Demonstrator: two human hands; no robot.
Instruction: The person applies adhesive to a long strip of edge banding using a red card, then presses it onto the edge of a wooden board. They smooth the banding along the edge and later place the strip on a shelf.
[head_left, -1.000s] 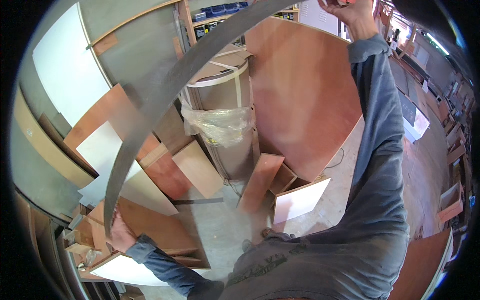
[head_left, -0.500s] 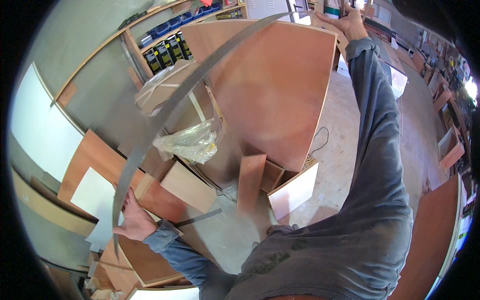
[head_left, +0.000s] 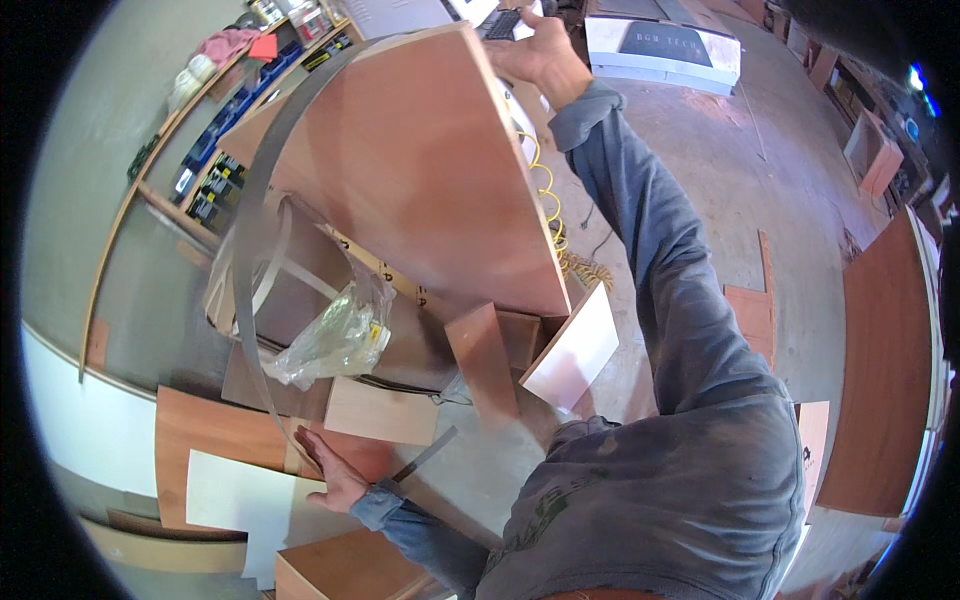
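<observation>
A long, thin grey strip (head_left: 254, 190) bends in an arc from the top edge of a large reddish-brown wood panel (head_left: 430, 170) down to the lower left. My left hand (head_left: 338, 478) is at the strip's lower end, fingers stretched and thumb apart; the strip meets the fingertips. My right hand (head_left: 548, 62) reaches to the panel's upper right corner, its fingers extended toward the edge and its thumb raised. Whether those fingers touch the strip's far end cannot be made out. The panel leans upright in front of me.
Crumpled clear plastic (head_left: 335, 340) hangs left of the panel. Below stand a brown board (head_left: 480, 360) and a white-faced board (head_left: 580, 345). A yellow coiled hose (head_left: 545, 185) lies behind the panel. Shelves with blue bins (head_left: 225, 120) line the left wall; a large brown panel (head_left: 880, 365) stands at right.
My right hand has moved left to the panel's corner. The strip bows more tightly, its upper part now along the panel's top edge. My left hand has shifted right and down; the view has turned.
</observation>
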